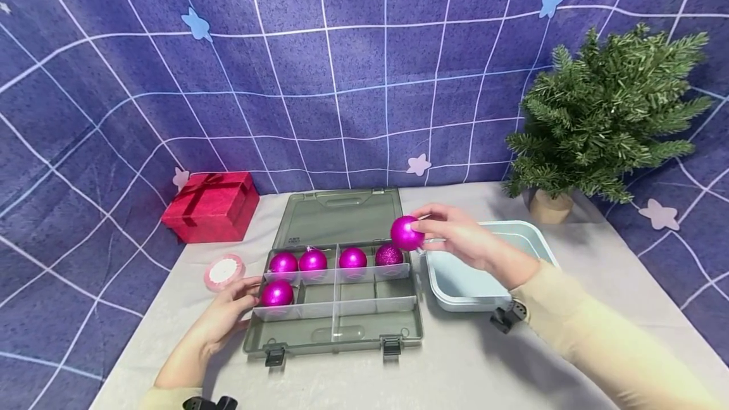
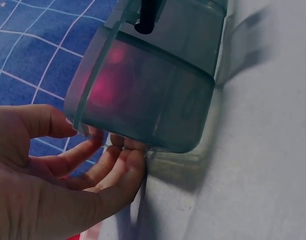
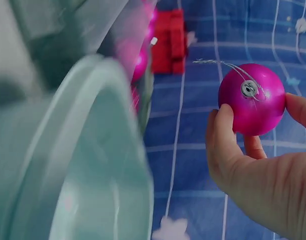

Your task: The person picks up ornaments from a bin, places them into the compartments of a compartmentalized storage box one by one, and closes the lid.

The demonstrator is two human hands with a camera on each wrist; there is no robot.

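Observation:
My right hand [image 1: 452,233] holds a shiny magenta Christmas ball [image 1: 407,233] by its sides, above the back right corner of a grey compartment box [image 1: 336,328]. The right wrist view shows the ball's silver cap and string loop [image 3: 249,89]. Several magenta balls sit in the box, such as a glossy one [image 1: 352,259] and a glittery one [image 1: 390,256]. My left hand [image 1: 228,312] rests against the box's left side, its loosely bent fingers at the rim near the front left ball [image 1: 277,294]. The box's lid [image 1: 342,217] lies open behind it.
A pale blue basin [image 1: 461,274] stands right of the box, under my right forearm. A small artificial Christmas tree [image 1: 604,119] is at the back right. To the left are a red gift box [image 1: 212,207] and a pink-edged round spool [image 1: 224,272].

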